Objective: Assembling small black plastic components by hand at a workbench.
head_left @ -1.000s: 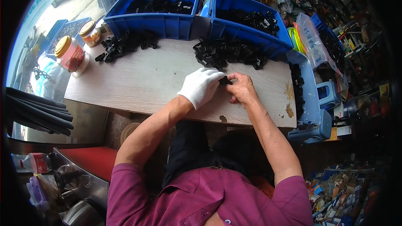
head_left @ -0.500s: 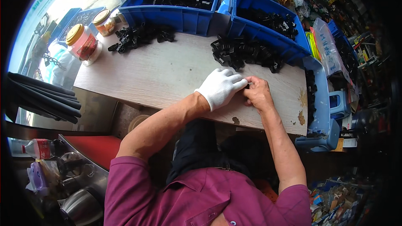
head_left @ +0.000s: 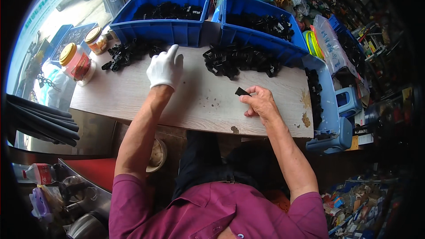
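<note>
My left hand, in a white glove, reaches forward over the wooden table with fingers spread, close to a left pile of small black plastic parts; it holds nothing that I can see. My bare right hand rests on the table nearer me, pinching one small black part between thumb and fingers. A bigger heap of black parts lies just beyond the right hand.
Two blue bins with black parts stand along the table's far edge. Two lidded jars stand at the left end. A blue tray with more parts hangs at the right side. Black hoses lie left.
The two hands were together over one part near the right heap. Now the gloved left hand has moved away forward and left toward the left pile; the right hand keeps a part.
</note>
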A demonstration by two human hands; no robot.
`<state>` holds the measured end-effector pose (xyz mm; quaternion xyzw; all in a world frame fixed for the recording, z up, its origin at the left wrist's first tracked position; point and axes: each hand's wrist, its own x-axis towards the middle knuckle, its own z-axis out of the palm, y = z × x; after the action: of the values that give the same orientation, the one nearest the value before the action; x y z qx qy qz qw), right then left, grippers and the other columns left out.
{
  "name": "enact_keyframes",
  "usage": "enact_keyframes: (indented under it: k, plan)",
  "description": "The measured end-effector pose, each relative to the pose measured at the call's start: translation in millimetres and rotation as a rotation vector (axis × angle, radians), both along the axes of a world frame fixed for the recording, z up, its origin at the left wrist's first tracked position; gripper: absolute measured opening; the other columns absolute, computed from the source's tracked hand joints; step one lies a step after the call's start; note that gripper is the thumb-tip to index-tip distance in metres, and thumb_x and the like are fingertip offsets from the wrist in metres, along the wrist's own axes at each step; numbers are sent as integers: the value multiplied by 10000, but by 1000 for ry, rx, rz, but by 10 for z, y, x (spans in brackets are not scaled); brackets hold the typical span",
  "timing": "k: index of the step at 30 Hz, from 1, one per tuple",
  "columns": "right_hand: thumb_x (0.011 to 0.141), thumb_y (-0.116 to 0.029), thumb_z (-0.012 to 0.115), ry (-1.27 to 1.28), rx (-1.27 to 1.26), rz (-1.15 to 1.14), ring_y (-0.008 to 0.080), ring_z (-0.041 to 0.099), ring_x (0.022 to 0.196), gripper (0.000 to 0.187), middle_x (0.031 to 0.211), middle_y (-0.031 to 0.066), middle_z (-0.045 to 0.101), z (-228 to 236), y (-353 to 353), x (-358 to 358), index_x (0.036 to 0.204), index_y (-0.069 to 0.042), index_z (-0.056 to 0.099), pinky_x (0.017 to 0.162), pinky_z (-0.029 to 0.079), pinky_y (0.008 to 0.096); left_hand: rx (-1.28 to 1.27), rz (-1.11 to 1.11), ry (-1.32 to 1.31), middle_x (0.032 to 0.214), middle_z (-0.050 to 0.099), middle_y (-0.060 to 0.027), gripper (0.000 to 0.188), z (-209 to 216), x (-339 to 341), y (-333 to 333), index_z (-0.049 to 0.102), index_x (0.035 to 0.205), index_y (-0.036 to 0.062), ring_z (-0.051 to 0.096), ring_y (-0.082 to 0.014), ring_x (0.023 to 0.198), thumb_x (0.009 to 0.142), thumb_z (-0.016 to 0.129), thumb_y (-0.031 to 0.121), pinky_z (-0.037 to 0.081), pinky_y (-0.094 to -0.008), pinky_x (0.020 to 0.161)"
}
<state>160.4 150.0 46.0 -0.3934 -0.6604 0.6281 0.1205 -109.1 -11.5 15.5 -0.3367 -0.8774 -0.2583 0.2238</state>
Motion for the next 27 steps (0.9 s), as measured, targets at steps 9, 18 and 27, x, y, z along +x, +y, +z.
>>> enact_keyframes:
  k: [9, 18, 27]
  plan:
    - [847, -187, 808, 189, 67, -595, 146, 539, 415, 321, 583, 6, 532, 94, 1200, 613, 1081, -59, 630, 469, 601, 359, -99, -33, 183, 919, 711, -104, 188, -230, -311, -138, 719, 975, 168, 672, -341, 889, 907, 697, 342, 573, -464, 676]
    - [830, -200, 833, 45, 73, -513, 166, 554, 458, 429, 634, 49, 541, -56, 1195, 444, 1179, -65, 623, 464, 581, 362, -18, -222, 106, 941, 736, -66, 139, -192, 45, -211, 733, 1013, 189, 680, -323, 888, 913, 641, 157, 576, -457, 714]
    - [782, -195, 856, -150, 254, -394, 115, 474, 455, 578, 740, 60, 576, -190, 1126, -41, 1254, 39, 618, 416, 502, 325, 13, -187, 52, 987, 743, -75, 153, -232, -26, -126, 733, 1040, 182, 675, -335, 927, 914, 647, 182, 577, -466, 754]
